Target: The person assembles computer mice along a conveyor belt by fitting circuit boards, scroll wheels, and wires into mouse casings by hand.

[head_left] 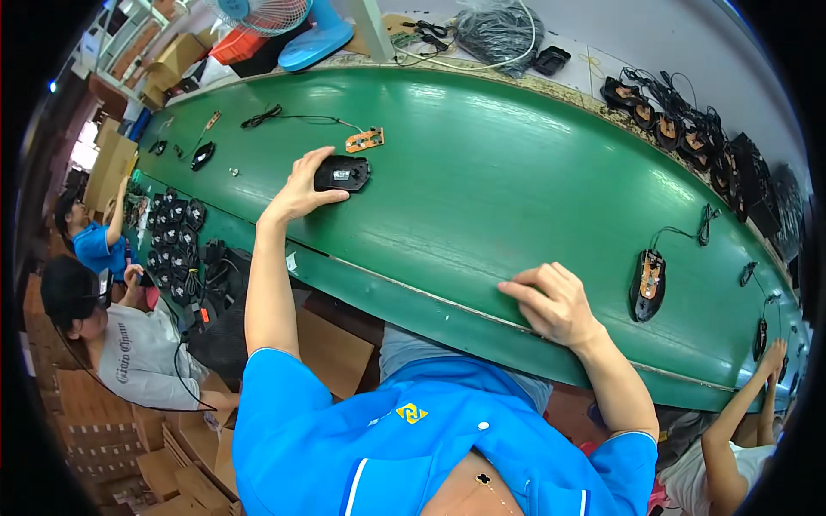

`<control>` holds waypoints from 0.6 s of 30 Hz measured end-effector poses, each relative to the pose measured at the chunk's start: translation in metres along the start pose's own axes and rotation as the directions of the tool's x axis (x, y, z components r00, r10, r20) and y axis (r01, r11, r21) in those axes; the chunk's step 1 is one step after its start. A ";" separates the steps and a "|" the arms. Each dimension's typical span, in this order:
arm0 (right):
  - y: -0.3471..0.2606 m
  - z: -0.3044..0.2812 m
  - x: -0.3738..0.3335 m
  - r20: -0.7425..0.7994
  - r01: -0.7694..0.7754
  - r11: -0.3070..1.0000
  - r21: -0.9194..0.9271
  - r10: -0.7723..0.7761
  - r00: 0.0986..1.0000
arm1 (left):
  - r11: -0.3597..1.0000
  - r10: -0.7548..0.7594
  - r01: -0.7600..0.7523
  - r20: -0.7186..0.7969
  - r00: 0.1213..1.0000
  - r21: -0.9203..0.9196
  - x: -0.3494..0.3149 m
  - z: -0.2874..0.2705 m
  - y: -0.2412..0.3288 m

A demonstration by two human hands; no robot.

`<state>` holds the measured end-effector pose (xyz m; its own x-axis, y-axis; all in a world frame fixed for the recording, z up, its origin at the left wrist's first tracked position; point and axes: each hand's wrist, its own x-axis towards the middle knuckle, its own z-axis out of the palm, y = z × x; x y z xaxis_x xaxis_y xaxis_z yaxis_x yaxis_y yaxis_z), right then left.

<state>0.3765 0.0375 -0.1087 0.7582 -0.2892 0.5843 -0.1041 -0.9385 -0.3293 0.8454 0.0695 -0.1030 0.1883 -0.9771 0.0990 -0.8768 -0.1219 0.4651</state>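
From the head camera, the person's left hand (pixel 303 187) stretches out over the long green conveyor belt (pixel 482 189) and closes its fingers on the near end of a black plastic computer mouse shell (pixel 342 173), which lies on the belt with its cable trailing away. The thumb presses the mouse's near side and the fingers curl over its top edge. Just beyond the mouse lies a small orange circuit board (pixel 366 139), apart from it, and further left a coiled black cable (pixel 261 116) rests on the belt.

The right hand (pixel 553 301) rests on the belt's near edge, fingers loosely bent and spread over the green surface, holding nothing. To its right, well apart, an open black mouse base with an orange board inside (pixel 647 284) lies on the belt, its cord running up toward the far side.

Along the far right rim a row of open mouse bases (pixel 680 120) sits in a heap. At the left, other people sit beside stacked black mouse parts (pixel 172 232). A blue fan (pixel 297 26) stands behind the belt.
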 end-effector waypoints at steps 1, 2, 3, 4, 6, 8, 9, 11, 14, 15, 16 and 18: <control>0.001 0.000 -0.002 -0.012 -0.038 0.999 -0.005 0.038 0.999 | 1.000 0.015 -0.015 0.012 1.000 -0.002 0.000 0.002 0.003; 0.003 0.000 -0.005 -0.024 -0.076 0.997 -0.009 0.076 0.997 | 1.000 0.029 -0.029 0.025 0.999 -0.003 0.000 0.004 0.006; 0.004 0.001 -0.007 -0.037 -0.115 0.993 -0.012 0.114 0.993 | 0.999 0.043 -0.042 0.039 0.998 -0.005 -0.001 0.008 0.010; 0.004 0.002 -0.009 -0.049 -0.154 0.988 -0.013 0.153 0.987 | 0.998 0.056 -0.056 0.054 0.997 -0.006 -0.002 0.011 0.014; 0.004 0.004 -0.011 -0.056 -0.179 0.984 -0.008 0.179 0.982 | 0.996 0.087 -0.086 0.072 0.994 -0.008 -0.004 0.021 0.035; 0.006 0.005 -0.011 -0.067 -0.213 0.977 0.007 0.213 0.975 | 0.990 0.134 -0.131 0.081 0.988 -0.048 -0.007 0.036 0.059; 0.007 0.005 -0.011 -0.071 -0.233 0.972 0.013 0.233 0.970 | 0.982 0.177 -0.170 0.082 0.981 -0.084 -0.007 0.044 0.073; 0.009 0.004 -0.010 -0.094 -0.261 0.965 0.028 0.263 0.960 | 0.962 0.237 -0.214 0.132 0.963 -0.169 -0.008 0.058 0.105; 0.012 0.004 -0.011 -0.172 -0.314 0.949 0.029 0.315 0.933 | 0.914 0.368 -0.322 0.170 0.914 -0.246 -0.010 0.083 0.157; 0.014 0.006 -0.011 -0.202 -0.344 0.938 0.038 0.344 0.917 | 0.893 0.409 -0.357 0.165 0.897 -0.276 -0.012 0.091 0.172; 0.016 0.007 -0.011 -0.231 -0.373 0.927 0.046 0.373 0.899 | 0.869 0.450 -0.390 0.158 0.879 -0.305 -0.014 0.099 0.185; 0.022 0.008 -0.011 -0.246 -0.413 0.908 0.075 0.418 0.874 | 0.835 0.499 -0.422 0.163 0.851 -0.353 -0.018 0.117 0.206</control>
<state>0.3711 0.0221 -0.1287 0.4609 -0.6915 0.5562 -0.3591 -0.7185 -0.5956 0.6098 0.0419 -0.1124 -0.3495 -0.9209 0.1726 -0.6557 0.3720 0.6570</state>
